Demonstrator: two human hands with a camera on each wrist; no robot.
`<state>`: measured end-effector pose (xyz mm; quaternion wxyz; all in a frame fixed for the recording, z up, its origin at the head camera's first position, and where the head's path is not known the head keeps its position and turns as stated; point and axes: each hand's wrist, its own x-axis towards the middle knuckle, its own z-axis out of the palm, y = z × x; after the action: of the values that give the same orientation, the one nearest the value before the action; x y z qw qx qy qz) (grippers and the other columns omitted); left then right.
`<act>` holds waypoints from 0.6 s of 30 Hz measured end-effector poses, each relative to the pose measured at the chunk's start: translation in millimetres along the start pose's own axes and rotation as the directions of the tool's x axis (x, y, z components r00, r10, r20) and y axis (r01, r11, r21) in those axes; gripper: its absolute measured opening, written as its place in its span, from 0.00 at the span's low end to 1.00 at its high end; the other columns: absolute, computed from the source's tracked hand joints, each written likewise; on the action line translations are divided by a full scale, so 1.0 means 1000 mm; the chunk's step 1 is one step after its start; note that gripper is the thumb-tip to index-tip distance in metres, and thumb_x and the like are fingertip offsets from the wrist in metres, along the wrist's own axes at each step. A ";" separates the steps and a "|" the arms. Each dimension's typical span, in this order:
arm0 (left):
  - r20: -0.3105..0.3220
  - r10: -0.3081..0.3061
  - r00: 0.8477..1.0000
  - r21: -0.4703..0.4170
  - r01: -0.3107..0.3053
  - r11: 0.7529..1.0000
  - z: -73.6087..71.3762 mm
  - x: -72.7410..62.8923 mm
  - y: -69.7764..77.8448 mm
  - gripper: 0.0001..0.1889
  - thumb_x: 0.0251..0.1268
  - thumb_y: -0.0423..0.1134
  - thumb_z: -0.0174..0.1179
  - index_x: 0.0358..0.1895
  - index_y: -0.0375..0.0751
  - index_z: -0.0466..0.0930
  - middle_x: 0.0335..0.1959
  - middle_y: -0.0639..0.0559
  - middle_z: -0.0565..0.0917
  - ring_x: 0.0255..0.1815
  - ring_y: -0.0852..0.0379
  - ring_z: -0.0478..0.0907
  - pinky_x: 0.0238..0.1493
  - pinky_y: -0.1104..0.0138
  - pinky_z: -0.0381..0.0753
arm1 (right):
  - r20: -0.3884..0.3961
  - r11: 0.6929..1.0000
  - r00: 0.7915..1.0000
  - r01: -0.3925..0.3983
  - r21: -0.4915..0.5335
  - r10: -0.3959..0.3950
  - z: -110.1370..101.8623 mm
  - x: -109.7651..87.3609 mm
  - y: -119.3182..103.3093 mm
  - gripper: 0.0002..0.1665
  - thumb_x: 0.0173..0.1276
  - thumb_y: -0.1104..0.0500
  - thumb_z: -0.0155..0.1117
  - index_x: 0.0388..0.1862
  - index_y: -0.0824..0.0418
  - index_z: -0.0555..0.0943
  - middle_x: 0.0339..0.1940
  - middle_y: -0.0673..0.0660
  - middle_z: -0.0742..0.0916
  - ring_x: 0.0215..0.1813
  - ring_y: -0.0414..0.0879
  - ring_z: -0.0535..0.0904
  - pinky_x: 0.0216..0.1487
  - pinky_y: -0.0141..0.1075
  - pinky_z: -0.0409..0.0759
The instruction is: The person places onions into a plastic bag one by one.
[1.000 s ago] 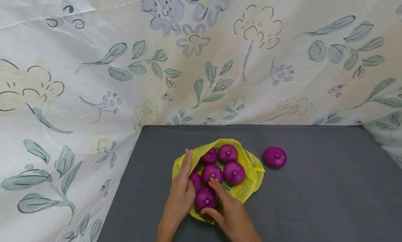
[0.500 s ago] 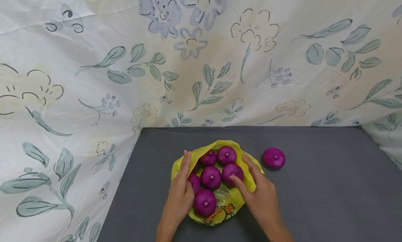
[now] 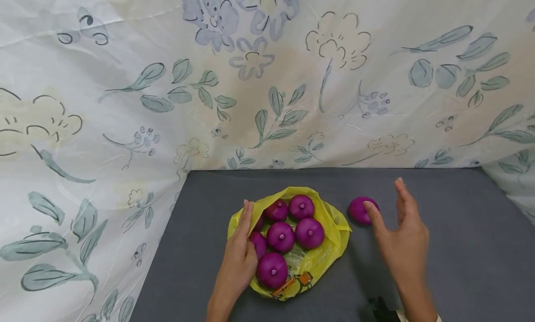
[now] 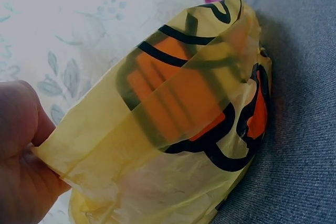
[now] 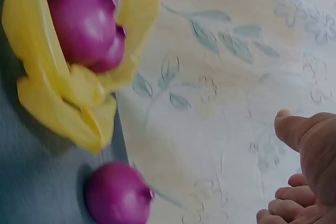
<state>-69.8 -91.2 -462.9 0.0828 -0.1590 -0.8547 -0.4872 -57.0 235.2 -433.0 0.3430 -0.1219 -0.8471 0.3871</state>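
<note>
A yellow plastic bag (image 3: 337,240) lies with its mouth wide, holding several red onions (image 3: 280,236). At its left side my left hand (image 3: 235,266) holds the rim; the left wrist view shows the bag's edge (image 4: 131,145) pinched between thumb and fingers. One more red onion (image 3: 358,211) sits on the table, right of the bag. My right hand (image 3: 404,245) is raised beside that lone onion, thumb and fingers spread, with nothing in its grasp. Its thumb overlaps the onion in the head view, while the right wrist view shows the onion (image 5: 116,195) apart from the hand.
A dark grey cloth (image 3: 472,247) covers the table. Pale floral fabric (image 3: 330,103) hangs behind it and along the left side. Orange and black print (image 4: 173,87) marks the bag's near side. A dark strap-like item (image 3: 382,309) shows by the right wrist.
My right hand has left the onions inside the bag, moved right across its rim and reached the lone onion. My left hand stays on the bag's left edge.
</note>
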 end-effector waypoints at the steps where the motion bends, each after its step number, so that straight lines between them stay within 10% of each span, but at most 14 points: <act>1: 0.001 0.001 1.000 -0.003 -0.001 1.000 0.000 0.000 0.000 0.49 0.69 0.16 0.44 0.88 0.60 0.46 0.87 0.62 0.49 0.86 0.59 0.49 0.70 0.78 0.59 | -0.010 1.000 1.000 -0.010 0.001 0.010 -0.002 0.002 0.002 0.52 0.65 0.52 0.81 0.84 0.45 0.66 0.82 0.41 0.70 0.77 0.46 0.71 0.71 0.31 0.70; 18: 0.000 0.020 1.000 0.003 -0.020 1.000 0.000 0.003 -0.001 0.48 0.69 0.16 0.44 0.88 0.58 0.48 0.87 0.61 0.49 0.86 0.58 0.50 0.76 0.79 0.50 | -0.109 0.986 0.980 -0.169 0.012 0.169 -0.022 0.018 0.034 0.50 0.70 0.51 0.76 0.86 0.44 0.62 0.84 0.38 0.65 0.80 0.44 0.65 0.76 0.33 0.65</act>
<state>-72.8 -91.6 -463.0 0.0879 -0.1675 -0.8537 -0.4852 -57.6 279.0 -438.9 0.3549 -0.2141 -0.8131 0.4088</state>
